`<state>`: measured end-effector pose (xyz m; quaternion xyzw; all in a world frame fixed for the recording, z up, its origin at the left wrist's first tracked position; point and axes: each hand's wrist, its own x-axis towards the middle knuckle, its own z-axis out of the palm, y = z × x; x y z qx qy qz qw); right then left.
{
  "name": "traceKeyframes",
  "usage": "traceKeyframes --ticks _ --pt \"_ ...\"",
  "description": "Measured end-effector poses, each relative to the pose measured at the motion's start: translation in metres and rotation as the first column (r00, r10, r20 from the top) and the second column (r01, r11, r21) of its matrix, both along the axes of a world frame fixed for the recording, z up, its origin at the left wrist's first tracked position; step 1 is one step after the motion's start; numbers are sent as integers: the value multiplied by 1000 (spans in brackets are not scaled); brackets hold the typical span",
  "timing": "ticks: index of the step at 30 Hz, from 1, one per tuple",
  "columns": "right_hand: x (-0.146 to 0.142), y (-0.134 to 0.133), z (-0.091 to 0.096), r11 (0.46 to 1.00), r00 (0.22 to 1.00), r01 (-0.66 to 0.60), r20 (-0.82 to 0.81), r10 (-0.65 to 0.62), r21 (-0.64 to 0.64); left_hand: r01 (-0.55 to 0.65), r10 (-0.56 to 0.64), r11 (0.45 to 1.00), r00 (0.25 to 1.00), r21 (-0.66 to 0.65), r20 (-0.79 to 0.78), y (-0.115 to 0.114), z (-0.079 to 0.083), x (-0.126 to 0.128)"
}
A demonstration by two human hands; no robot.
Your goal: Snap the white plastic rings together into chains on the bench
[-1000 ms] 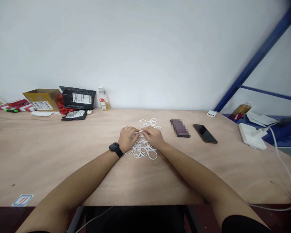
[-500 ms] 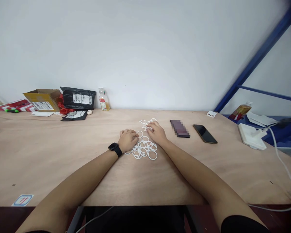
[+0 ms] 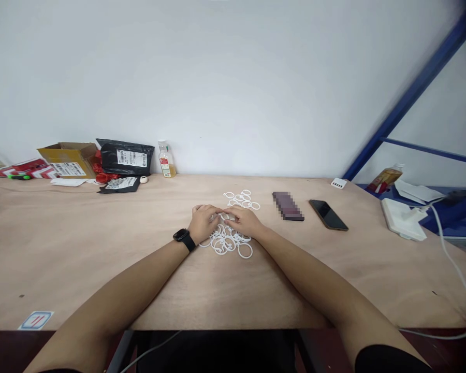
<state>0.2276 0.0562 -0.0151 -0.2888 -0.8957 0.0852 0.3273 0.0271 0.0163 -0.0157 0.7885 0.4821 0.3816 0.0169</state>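
A heap of several linked white plastic rings (image 3: 229,241) lies on the wooden table (image 3: 101,248), with a smaller loose group of white rings (image 3: 241,198) just behind it. My left hand (image 3: 204,221), with a black watch on its wrist, and my right hand (image 3: 244,220) rest over the far side of the heap. Their fingertips meet, pinched around a white ring between them.
A dark pixelated block (image 3: 288,205) and a black phone (image 3: 328,214) lie to the right of the rings. A white device with a cable (image 3: 403,217) sits at the right edge. A cardboard box (image 3: 68,159), black bags (image 3: 126,155) and a small bottle (image 3: 165,159) stand along the back wall.
My right hand reached back to the loose rings behind the heap, then came forward again to meet my left hand over the heap.
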Motion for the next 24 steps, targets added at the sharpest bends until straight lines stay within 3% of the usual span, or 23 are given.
traceKeyframes --ticks 9,18,24 --pt "-1 -4 3 996 992 -39 -120 49 81 56 -62 989 997 135 43 -3 5 -2" --pt "-2 -9 7 993 983 -32 -174 52 117 23 -25 993 1000 113 13 -2 6 -2" --pt "-3 -13 9 991 982 -33 -178 56 129 126 -128 989 991 84 23 -1 9 -2"
